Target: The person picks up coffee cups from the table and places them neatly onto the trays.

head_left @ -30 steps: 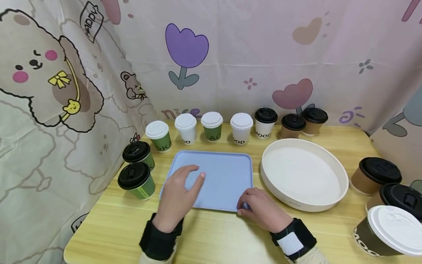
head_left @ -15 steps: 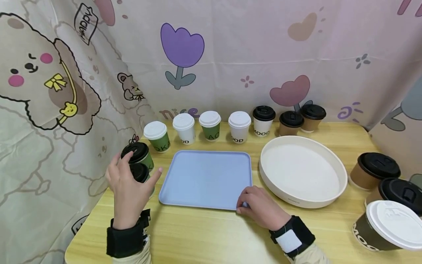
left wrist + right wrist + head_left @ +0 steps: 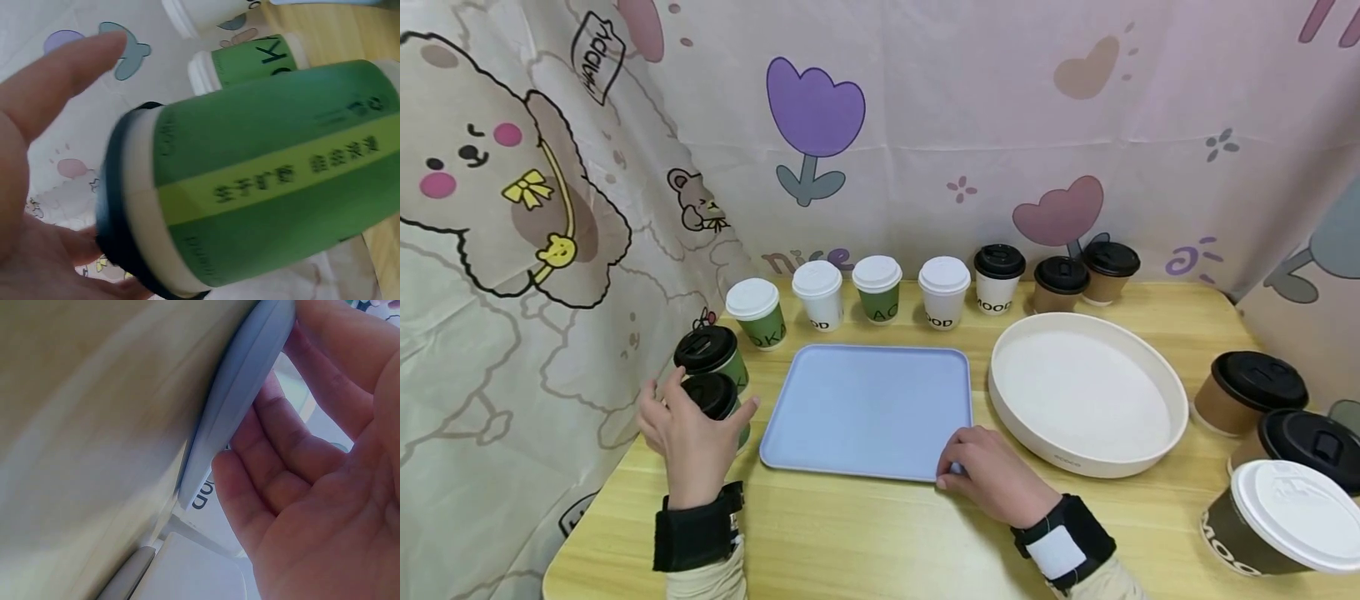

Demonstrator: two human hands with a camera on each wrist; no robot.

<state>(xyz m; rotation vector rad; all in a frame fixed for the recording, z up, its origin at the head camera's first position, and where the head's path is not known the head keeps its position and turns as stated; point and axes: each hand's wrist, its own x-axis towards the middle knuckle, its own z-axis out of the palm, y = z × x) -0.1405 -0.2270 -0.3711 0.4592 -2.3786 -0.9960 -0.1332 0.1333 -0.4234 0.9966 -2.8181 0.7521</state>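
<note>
My left hand point(image 3: 694, 442) is spread around the black lid of the nearer green paper coffee cup point(image 3: 715, 396), its fingers on the left and thumb on the right. The left wrist view shows that green cup point(image 3: 275, 181) close up, with the thumb point(image 3: 69, 75) apart from the lid; the fingertips are partly hidden behind it. With curled fingers, my right hand point(image 3: 996, 475) grips the near right corner of the blue rectangular tray point(image 3: 868, 408). In the right wrist view the thumb and fingers meet the tray's rim point(image 3: 231, 406).
Behind the near cup stands another black-lidded green cup point(image 3: 707, 350). Several lidded cups line the back, including a white-lidded green one point(image 3: 756, 312). A round white tray point(image 3: 1086, 392) lies right of the blue one. Larger cups, including a brown one point(image 3: 1247, 392), stand at the right edge.
My left hand has moved left from over the blue tray to the near green cup, then lowered slightly around its lid. The right hand has stayed at the tray corner.
</note>
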